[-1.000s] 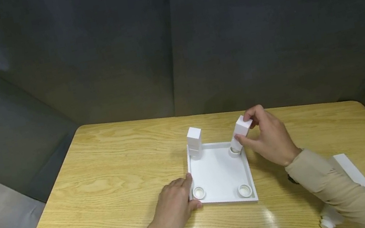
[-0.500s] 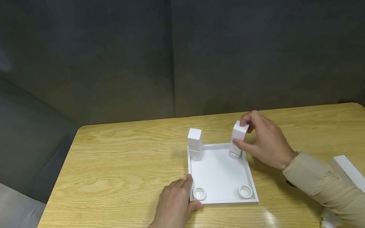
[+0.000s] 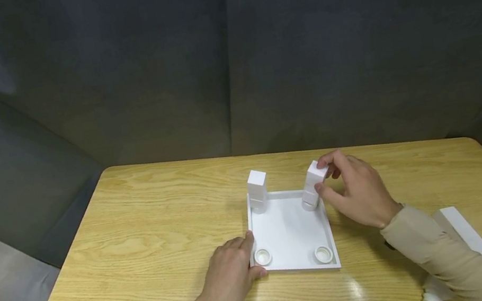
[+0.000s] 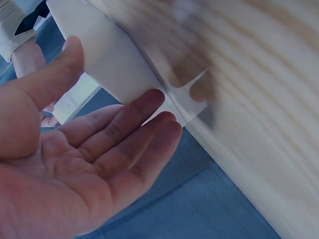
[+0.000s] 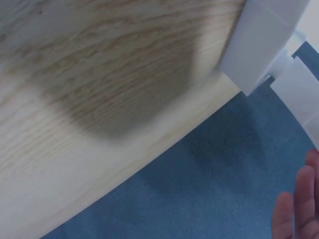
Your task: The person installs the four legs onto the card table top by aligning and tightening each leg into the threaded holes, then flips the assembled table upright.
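A square white panel (image 3: pixel 290 233) with a raised rim lies on the table, round white sockets at its near corners. At its far left corner stands a white square leg (image 3: pixel 257 185). A second white leg (image 3: pixel 315 176) rises from the far right corner, and my right hand (image 3: pixel 356 189) pinches its upper part between thumb and fingers. In the right wrist view the right fingers (image 5: pixel 304 199) show only at the edge. My left hand (image 3: pixel 230 268) rests against the panel's near left corner, fingers along the left edge, thumb at the front; the left wrist view shows these fingers (image 4: pixel 129 149) extended.
On the right of the wooden table (image 3: pixel 139 233), a long white block (image 3: pixel 468 231) and a white piece with a round end (image 3: pixel 433 297) lie partly behind the right sleeve. A dark curtain (image 3: pixel 207 70) hangs beyond the table's far edge.
The leg in my right hand has gone from tilted right to more upright, lowered onto the far right corner. My right thumb has shifted slightly to the right. The left hand stays put.
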{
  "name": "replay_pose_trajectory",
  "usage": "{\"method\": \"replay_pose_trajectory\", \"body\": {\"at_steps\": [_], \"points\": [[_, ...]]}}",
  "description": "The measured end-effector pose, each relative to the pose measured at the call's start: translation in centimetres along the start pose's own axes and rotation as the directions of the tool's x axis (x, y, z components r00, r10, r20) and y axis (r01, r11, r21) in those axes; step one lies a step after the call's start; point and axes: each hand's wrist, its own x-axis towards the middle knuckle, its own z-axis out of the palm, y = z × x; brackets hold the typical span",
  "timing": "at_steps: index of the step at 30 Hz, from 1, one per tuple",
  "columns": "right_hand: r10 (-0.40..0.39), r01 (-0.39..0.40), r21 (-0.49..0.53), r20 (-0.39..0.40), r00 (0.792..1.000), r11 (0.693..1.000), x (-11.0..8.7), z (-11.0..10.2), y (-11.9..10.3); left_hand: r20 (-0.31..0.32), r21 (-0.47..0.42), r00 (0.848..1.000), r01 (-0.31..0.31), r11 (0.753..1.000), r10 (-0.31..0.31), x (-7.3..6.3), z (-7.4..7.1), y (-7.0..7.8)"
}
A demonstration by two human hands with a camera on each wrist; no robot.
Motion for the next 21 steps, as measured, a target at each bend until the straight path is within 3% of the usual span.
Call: {"method": "replay_pose_trajectory", "body": {"at_steps": [12, 18, 21], "points": [[-0.035, 0.036, -0.044, 0.013, 0.999, 0.998, 0.04, -0.3, -0.22, 0.025, 0.005, 1.0, 0.016, 1.0, -0.016, 0.02, -0.05, 0.06], [-0.013, 0.014, -0.039, 0.014, 1.0, 0.999, 0.34, -0.78, -0.54, 0.02, 0.011, 1.0, 0.012, 1.0, -0.012, 0.04, -0.04, 0.09], [-0.004, 0.004, -0.014, 0.007, 1.0, 1.0, 0.56, -0.92, -0.7, 0.011, 0.012, 1.0, 0.005, 1.0, -0.005, 0.02, 0.85, -0.6]]}}
